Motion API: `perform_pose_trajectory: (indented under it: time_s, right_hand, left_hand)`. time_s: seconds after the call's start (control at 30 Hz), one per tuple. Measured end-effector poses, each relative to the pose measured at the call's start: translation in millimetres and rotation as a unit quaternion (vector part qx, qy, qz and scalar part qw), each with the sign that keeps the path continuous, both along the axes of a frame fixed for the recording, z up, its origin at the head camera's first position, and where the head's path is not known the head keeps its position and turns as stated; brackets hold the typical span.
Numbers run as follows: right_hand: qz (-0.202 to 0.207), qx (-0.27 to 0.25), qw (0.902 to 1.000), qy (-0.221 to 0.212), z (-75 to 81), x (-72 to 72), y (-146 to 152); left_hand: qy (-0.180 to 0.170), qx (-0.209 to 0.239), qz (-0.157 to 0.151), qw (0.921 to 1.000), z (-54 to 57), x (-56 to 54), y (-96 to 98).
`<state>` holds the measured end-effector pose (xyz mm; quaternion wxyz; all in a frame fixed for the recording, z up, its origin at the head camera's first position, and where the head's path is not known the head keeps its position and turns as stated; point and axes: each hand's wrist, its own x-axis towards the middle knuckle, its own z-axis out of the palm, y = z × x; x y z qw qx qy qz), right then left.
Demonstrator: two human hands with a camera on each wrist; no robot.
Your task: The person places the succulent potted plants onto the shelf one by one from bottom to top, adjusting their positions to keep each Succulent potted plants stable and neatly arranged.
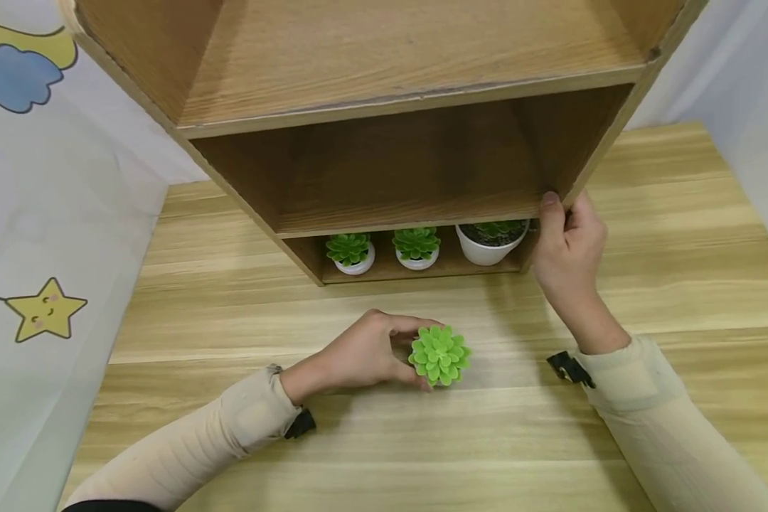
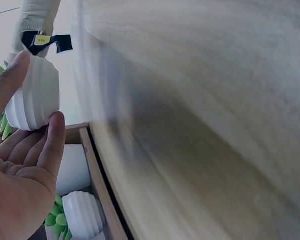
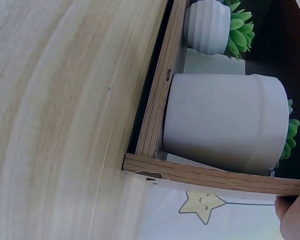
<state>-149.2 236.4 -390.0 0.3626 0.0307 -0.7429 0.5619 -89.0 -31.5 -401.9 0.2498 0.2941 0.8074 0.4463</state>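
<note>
My left hand holds a small potted succulent between thumb and fingers, in front of the shelf unit. In the left wrist view its ribbed white pot appears raised off the table. My right hand grips the right side edge of the wooden shelf unit, thumb at the front. On the lowest shelf stand a small succulent at left, another small succulent in the middle, and a larger white pot with a plant at right. The right wrist view shows only part of my right hand.
The shelf unit stands on a wood-grain table, with higher compartments above the plants. A pale wall covering with a yellow star and a blue cloud borders the left side. White cloth hangs at the right.
</note>
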Motion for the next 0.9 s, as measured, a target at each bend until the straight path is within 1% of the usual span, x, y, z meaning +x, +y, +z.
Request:
perform_pose_trajectory:
  time_s: [0.23, 0.43, 0.57, 0.67, 0.9]
  right_hand:
    - [-0.007, -0.006, 1.0, -0.001, -1.5, 0.4, 0.7]
    - [-0.011, -0.008, 0.9999, 0.003, -1.8, 1.3, 1.1]
    - [-0.014, -0.004, 0.9999, 0.005, -1.3, 1.4, 0.8]
    - [-0.015, -0.002, 0.9999, 0.005, -0.8, 1.2, 0.1]
    - [-0.017, -0.009, 0.9998, 0.008, 0.8, -0.1, -2.6]
  left_hand:
    - [0.011, 0.006, 0.023, 0.9996, 4.9, -3.0, -9.1]
    - [0.043, -0.001, 0.043, 0.9981, 11.4, -6.6, -17.5]
    - [0.034, 0.006, 0.049, 0.9982, 14.3, -8.1, -21.6]
    - [0.04, 0.0, 0.055, 0.9977, 15.6, -8.9, -24.7]
    - [0.067, -0.025, 0.077, 0.9945, 20.8, -11.2, -31.4]
